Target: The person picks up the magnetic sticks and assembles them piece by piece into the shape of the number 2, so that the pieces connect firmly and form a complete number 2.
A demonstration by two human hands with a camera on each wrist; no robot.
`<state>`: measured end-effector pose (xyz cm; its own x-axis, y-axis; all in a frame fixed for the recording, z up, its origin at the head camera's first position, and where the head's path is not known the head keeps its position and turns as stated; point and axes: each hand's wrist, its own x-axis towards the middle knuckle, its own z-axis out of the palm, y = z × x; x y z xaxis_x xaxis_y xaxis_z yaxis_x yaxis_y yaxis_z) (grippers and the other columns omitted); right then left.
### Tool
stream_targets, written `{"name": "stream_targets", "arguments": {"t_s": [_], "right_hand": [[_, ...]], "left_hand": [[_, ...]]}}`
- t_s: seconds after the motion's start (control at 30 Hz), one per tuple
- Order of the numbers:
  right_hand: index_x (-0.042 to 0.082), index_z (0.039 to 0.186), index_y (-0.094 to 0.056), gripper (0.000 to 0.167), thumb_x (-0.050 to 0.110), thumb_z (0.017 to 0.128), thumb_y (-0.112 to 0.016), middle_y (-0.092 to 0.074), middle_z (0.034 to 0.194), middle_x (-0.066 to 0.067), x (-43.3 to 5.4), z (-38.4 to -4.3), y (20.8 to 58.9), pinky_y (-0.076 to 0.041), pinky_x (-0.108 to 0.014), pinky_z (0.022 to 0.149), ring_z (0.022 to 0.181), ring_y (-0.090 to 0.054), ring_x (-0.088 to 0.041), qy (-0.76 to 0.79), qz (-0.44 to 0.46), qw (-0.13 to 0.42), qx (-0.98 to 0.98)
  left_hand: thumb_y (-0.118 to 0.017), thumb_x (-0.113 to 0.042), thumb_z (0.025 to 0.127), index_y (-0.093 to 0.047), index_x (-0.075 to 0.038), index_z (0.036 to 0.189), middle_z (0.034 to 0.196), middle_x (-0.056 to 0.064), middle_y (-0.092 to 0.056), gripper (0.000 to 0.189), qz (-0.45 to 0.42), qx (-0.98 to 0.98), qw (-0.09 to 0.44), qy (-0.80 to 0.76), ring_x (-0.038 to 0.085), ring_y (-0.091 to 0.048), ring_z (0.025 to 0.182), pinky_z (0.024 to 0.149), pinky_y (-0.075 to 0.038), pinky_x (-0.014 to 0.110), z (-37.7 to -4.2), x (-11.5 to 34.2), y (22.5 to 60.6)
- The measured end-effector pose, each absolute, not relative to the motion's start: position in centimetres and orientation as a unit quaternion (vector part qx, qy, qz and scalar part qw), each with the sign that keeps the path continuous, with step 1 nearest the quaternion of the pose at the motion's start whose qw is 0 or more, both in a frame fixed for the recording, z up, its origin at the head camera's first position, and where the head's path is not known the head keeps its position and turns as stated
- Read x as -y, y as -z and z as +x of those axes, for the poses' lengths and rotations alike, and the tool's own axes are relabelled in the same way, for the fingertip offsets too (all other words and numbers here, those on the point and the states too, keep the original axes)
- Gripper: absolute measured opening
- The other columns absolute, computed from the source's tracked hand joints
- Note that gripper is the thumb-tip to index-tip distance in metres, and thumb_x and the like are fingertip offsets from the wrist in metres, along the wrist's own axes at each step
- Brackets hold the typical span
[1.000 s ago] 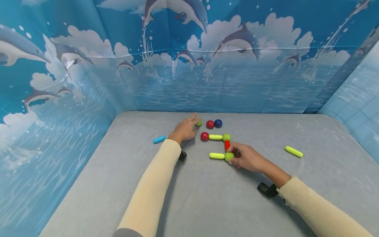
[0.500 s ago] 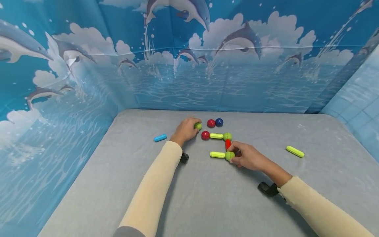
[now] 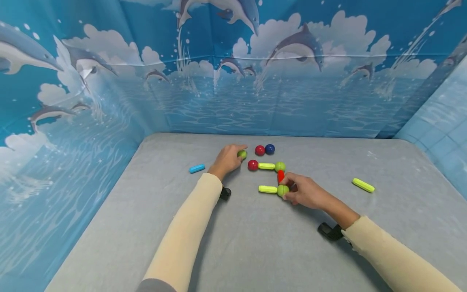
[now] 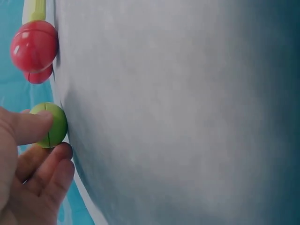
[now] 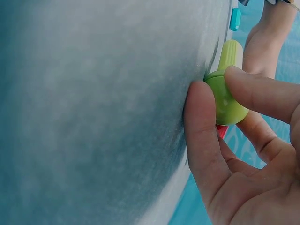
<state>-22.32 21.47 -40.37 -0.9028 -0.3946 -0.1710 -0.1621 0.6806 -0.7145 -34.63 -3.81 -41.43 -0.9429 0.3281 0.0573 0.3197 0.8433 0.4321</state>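
Observation:
At the far side of the table my left hand [image 3: 227, 158] holds a loose green ball [image 4: 55, 125]. In the left wrist view its thumb lies on the ball, with fingers behind and below. My right hand [image 3: 304, 192] pinches the near green ball [image 5: 226, 99] of a joined ball-and-stick shape. From that ball a yellow-green stick [image 3: 268, 189] points left. A red stick [image 3: 280, 176], partly behind my right fingers, runs to the far green ball [image 3: 280, 166]. Another yellow-green stick [image 3: 266, 166] links that one to a red ball [image 3: 253, 165].
Behind the shape, a second red ball [image 3: 260, 150] and a dark blue ball [image 3: 270, 149] sit side by side. A blue stick [image 3: 197, 168] lies left of my left hand. Far right lies a yellow-green stick [image 3: 363, 185]. A dolphin-print curtain [image 3: 233, 101] hangs behind the grey table [image 3: 255, 243].
My left index finger has lifted, come down round the loose green ball, then straightened again over it. That ball has shifted slightly left. My right hand keeps its pinch on the shape.

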Motion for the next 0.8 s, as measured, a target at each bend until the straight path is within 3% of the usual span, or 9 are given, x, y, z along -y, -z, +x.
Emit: {"name": "stream_targets", "arguments": {"t_s": [0.5,0.8], "right_hand": [[0.006,0.109,-0.055,0.021,0.005,0.092,-0.067,-0.062,0.108,-0.016,-21.5,-22.4,40.4,-0.058,-0.031,0.067,0.088,-0.063,-0.019,0.368,-0.162,0.154,-0.903],[0.005,0.109,-0.056,0.021,0.004,0.092,-0.067,-0.063,0.11,-0.017,-21.4,-22.4,40.5,-0.058,-0.031,0.067,0.09,-0.064,-0.02,0.362,-0.162,0.151,-0.906]], "left_hand": [[-0.069,-0.012,0.092,-0.066,-0.013,0.125,0.125,0.006,-0.067,0.034,0.167,-0.961,0.005,-0.223,0.023,-0.06,0.108,0.097,-0.05,0.04,-34.0,5.6,40.7],[-0.069,-0.011,0.092,-0.066,-0.009,0.121,0.119,0.009,-0.067,0.03,0.159,-0.956,0.01,-0.246,0.023,-0.059,0.106,0.096,-0.052,0.041,-33.7,6.0,40.6]]}}
